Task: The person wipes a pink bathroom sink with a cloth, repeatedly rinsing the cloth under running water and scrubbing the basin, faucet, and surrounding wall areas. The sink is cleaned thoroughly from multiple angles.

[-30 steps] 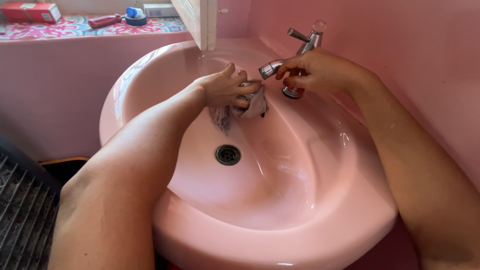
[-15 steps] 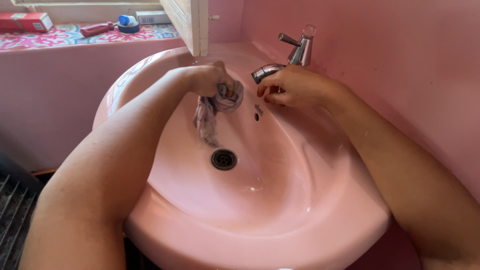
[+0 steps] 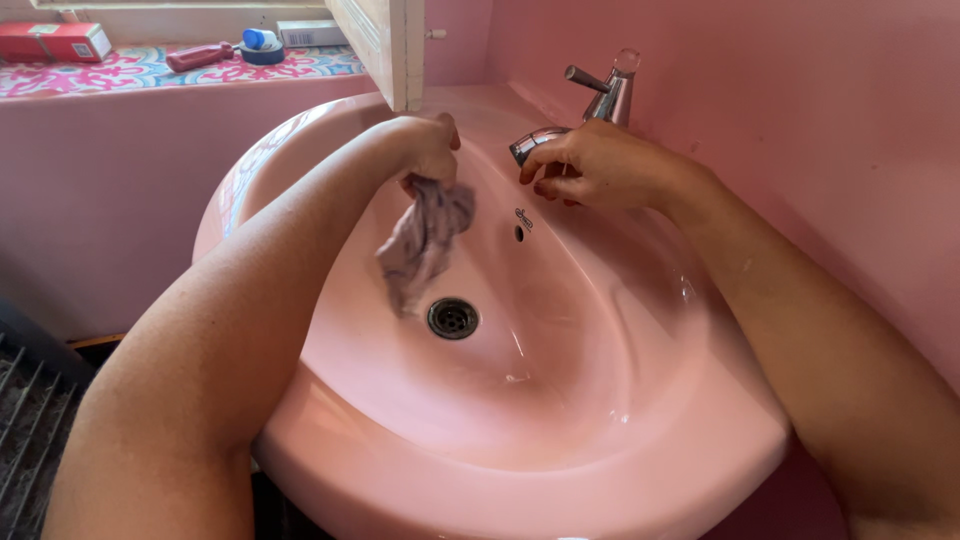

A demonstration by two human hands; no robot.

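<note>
A pink washbasin (image 3: 560, 400) fills the middle of the view, with a metal drain (image 3: 453, 317) at its bottom. My left hand (image 3: 425, 150) holds a small greyish cloth (image 3: 420, 240) by one end over the basin's far left side, so the cloth hangs down loose. My right hand (image 3: 590, 165) rests on the chrome tap (image 3: 600, 105) at the back rim, fingers curled over the spout near its tip. The two hands are apart.
A pink wall runs along the right. On the patterned ledge (image 3: 120, 68) at the back left lie a red box (image 3: 55, 42), a red-handled tool (image 3: 200, 55) and a blue tape roll (image 3: 262, 45). A white window frame (image 3: 395, 50) juts over the basin. A dark grille (image 3: 30, 430) sits low left.
My left hand moved the cloth away from the tap to the left and lifted it, so it now hangs unfolded. My right hand stayed on the tap spout.
</note>
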